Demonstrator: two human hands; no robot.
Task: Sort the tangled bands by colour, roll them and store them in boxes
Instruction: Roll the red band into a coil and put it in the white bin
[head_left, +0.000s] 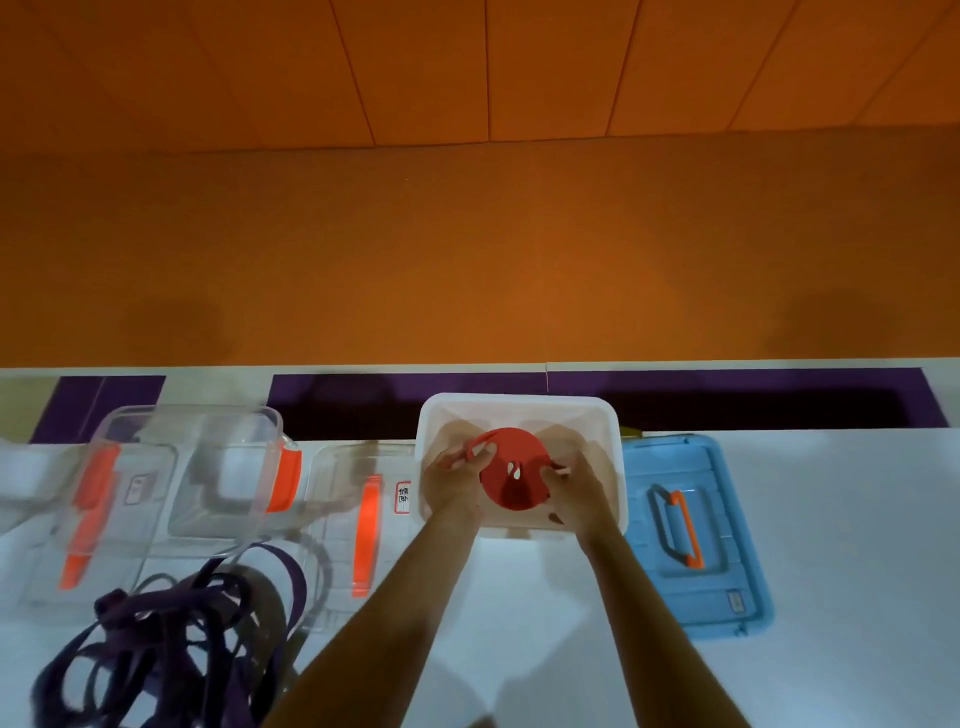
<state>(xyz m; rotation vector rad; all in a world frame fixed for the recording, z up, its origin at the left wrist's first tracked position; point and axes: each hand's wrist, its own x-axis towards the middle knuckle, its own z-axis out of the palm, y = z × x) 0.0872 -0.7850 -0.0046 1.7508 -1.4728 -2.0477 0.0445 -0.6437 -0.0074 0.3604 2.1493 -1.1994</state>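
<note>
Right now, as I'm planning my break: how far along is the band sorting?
Done: the red band is rolled into a disc. In hand: the left hand and right hand hold it at the open white box, inside or just above. Left: the purple bands lie tangled by the clear box; the blue lid lies beside the white box.

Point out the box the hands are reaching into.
The white box: left hand and right hand hold the red roll there. The clear box stands left.
</note>
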